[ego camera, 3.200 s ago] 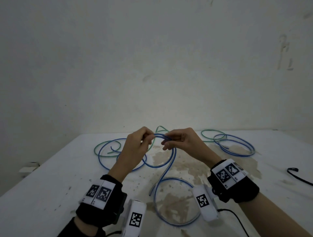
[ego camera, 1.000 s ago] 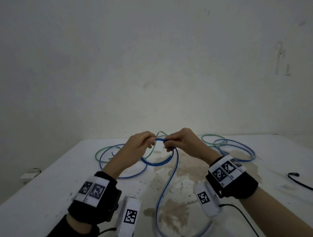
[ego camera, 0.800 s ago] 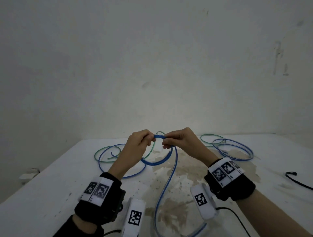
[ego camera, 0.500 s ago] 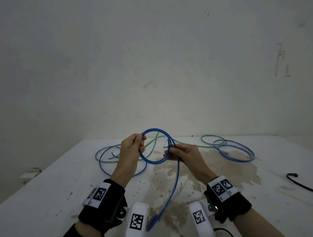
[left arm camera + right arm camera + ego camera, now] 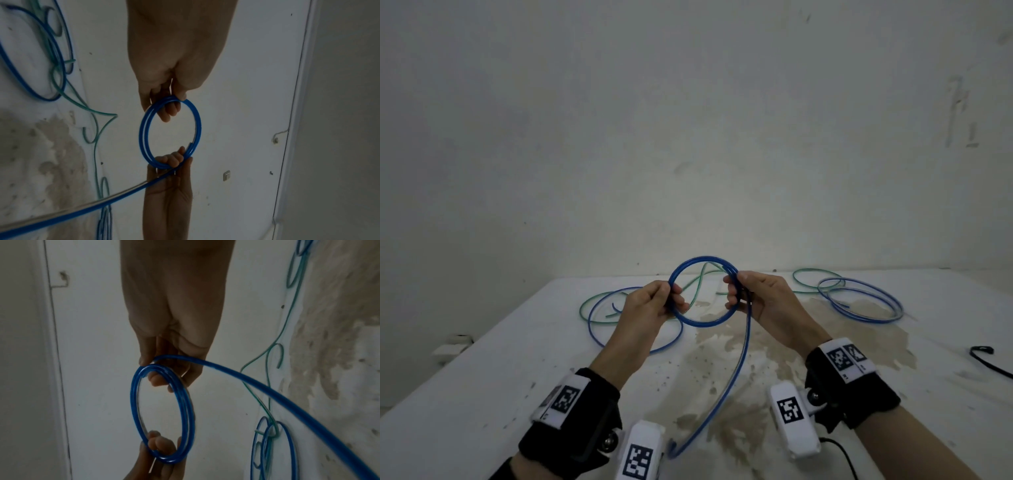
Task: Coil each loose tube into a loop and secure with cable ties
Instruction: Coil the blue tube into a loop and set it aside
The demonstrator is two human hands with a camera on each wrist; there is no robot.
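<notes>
Stained white table (image 5: 482, 377): left hand (image 5: 650, 308) and right hand (image 5: 763, 301) each pinched opposite sides of the blue tube (image 5: 703, 291), keeping its coil from springing; tail hung below.

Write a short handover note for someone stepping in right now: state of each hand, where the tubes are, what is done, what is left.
Left hand grips one side of the blue loop, right hand the other, loop held above the table.
The loop's tail hangs down from the right hand, uncoiled.
Other blue and green tubes lie loose far left and far right.
Done: about two turns wound. Left: wind in the tail, tie it, then do the rest. No cable ties in view.
</notes>
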